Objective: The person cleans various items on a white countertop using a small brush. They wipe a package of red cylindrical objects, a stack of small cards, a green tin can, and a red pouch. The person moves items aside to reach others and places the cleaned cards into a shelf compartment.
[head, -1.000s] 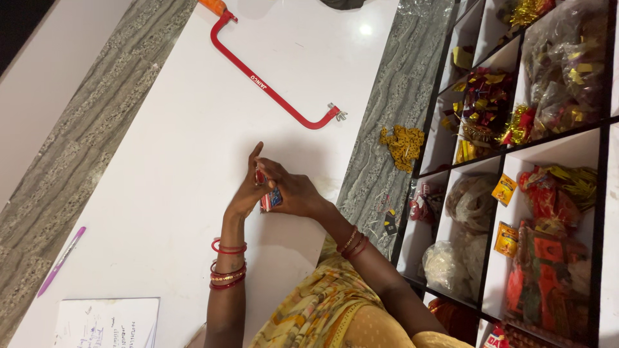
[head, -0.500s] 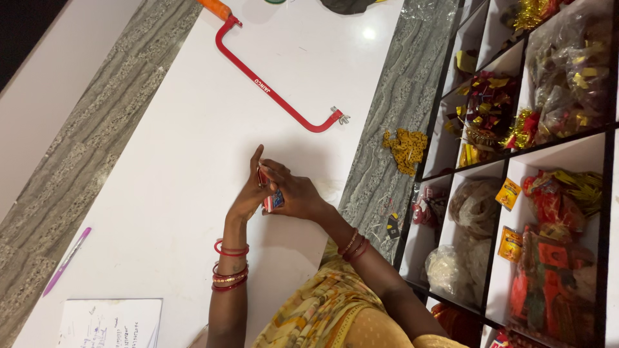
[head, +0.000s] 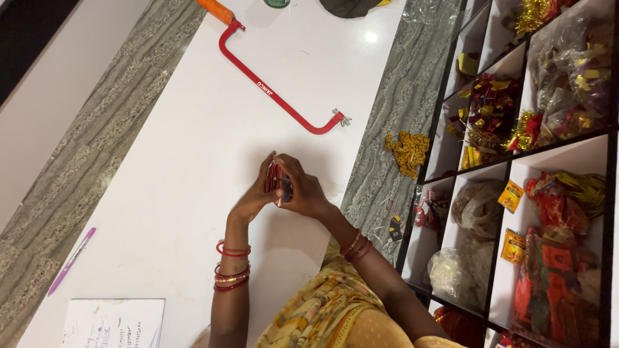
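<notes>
— Grip? 
— Both hands closed around one small red thing [head: 278, 183], pinched between them just above the white tabletop [head: 193, 148]. Left hand [head: 255, 196] cupping from one side, fingers curled; right hand [head: 303, 192] wrapped over the other, thumb across the top. Red with a dark patch; too small and too covered to name further.

— Changed since a second ago? 
— Left fingers, spread upright then, now folded down onto the piece. More of it hidden. Hands in the same spot on the table, wrists and red bangles [head: 232, 274] hardly shifted. Camera nudged, nothing else on the table moved. Reads as a tighter, two-handed hold, perhaps pressing or twisting; hard to judge more.

— Room around the hold? 
— Bare white surface on the far side of the hands, up to the red hacksaw frame [head: 277, 96], well apart. More bare surface out beyond the left hand, toward the grey stone border [head: 84, 174], with a purple pen [head: 71, 261] lying on it. Back toward the left elbow, a written sheet of paper [head: 113, 322].

— Tighter side? 
— Beyond the right hand: a grey stone strip [head: 387, 167], near, carrying a yellow tangle [head: 407, 150], then black shelf compartments [head: 490, 167] packed with bagged red and gold items. Less open there.
</notes>
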